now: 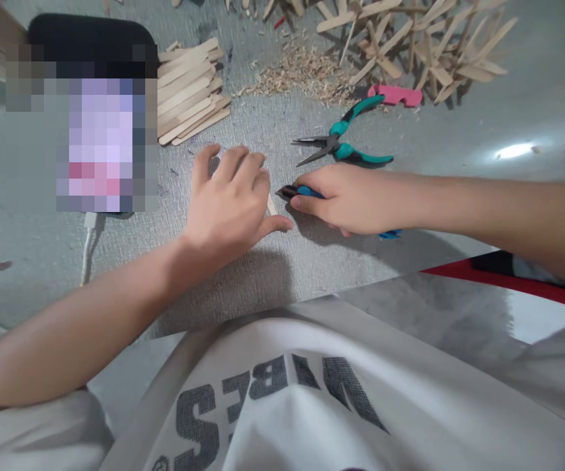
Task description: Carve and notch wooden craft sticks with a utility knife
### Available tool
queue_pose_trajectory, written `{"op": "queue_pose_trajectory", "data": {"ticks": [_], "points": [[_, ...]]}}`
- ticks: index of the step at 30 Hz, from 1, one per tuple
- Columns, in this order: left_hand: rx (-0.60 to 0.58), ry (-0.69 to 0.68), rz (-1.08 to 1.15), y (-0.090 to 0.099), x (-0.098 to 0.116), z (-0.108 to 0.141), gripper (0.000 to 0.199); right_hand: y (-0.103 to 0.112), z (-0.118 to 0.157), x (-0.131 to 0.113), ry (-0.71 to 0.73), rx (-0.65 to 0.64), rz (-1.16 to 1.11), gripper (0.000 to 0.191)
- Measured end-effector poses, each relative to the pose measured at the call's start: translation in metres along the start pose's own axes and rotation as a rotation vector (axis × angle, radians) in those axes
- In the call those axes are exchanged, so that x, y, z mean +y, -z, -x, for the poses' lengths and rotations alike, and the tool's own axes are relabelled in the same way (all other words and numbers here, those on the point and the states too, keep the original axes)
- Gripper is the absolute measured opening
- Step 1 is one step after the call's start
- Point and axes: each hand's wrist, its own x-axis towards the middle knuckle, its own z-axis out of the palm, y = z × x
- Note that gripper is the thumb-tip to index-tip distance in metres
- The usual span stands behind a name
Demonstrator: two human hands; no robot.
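Note:
My right hand (328,198) is closed around blue-handled cutters (308,191), their dark jaws pointing left. Just left of the jaws is my left hand (236,196), palm down over the table, fingers spread and curled, thumb out to the right. A short piece of pale wooden stick (271,206) shows between its thumb and fingers; whether the hand grips it is unclear. Above my right hand, teal-handled long-nose pliers (334,144) lie with their jaws apart. A stack of flat wooden sticks (188,95) lies up and left of my left hand.
Behind the pliers are a pink tool (395,95), a heap of small wood chips (306,75) and crossed stick assemblies (429,49). A blurred-out phone-like screen (100,131) with a white cable (87,252) stands at the left, by a black rounded object (90,39).

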Motion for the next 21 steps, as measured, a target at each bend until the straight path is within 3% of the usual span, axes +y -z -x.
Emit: {"op": "queue_pose_trajectory", "data": {"ticks": [6,12,17,21], "points": [[-0.043,0.023,-0.034,0.006,-0.003,-0.002,0.078,-0.005,0.004,0.008,0.062,0.081,-0.032,0.034],[-0.061,0.085,-0.131,0.014,-0.001,-0.003,0.076,-0.015,0.006,0.015,0.155,0.179,-0.135,0.035],[-0.124,0.152,-0.207,0.021,0.008,-0.006,0.081,-0.016,0.002,0.031,0.267,0.126,-0.346,0.03],[-0.145,0.156,-0.203,0.022,0.008,-0.007,0.076,-0.017,0.003,0.045,0.383,0.112,-0.332,0.028]]}}
